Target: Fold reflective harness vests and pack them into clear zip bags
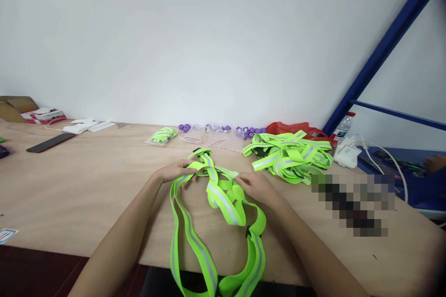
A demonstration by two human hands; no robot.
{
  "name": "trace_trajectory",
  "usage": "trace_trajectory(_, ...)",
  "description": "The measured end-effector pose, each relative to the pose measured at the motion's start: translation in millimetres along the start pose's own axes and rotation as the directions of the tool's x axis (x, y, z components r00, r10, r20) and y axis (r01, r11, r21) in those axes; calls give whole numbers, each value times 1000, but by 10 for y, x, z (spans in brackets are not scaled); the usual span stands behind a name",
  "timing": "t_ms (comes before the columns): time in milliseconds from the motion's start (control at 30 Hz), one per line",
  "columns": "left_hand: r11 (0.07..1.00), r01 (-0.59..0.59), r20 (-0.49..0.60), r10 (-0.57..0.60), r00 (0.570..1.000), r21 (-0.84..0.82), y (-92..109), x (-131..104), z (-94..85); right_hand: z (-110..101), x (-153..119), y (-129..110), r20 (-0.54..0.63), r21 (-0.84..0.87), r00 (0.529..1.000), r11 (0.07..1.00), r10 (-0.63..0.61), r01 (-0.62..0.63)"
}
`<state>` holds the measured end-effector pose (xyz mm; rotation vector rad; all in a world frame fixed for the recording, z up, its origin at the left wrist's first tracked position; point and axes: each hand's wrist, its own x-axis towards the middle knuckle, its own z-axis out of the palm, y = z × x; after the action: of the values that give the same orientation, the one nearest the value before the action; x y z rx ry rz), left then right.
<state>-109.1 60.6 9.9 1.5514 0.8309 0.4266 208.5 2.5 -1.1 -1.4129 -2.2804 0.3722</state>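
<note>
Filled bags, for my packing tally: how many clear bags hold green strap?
1. The filled bag lies on the table beyond the left hand, left of the empty clear bags. Another could be hidden behind the strap pile.

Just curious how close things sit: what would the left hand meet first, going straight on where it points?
The left hand would likely meet the bunched part of the green reflective strap, already at its fingers; how the loops stack in depth is unclear.
</note>
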Motion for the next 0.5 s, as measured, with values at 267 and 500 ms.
trace_trajectory(267, 978, -77, -449, 157, 880, 191, -95, -47, -252, -54, -7, 41, -7, 52, 997, 996, 77, -77)
trace_trajectory(500, 942, 2, -735, 261, 625, 336, -217, 8, -333, -18, -34, 7, 36, -142, 995, 986, 89, -83)
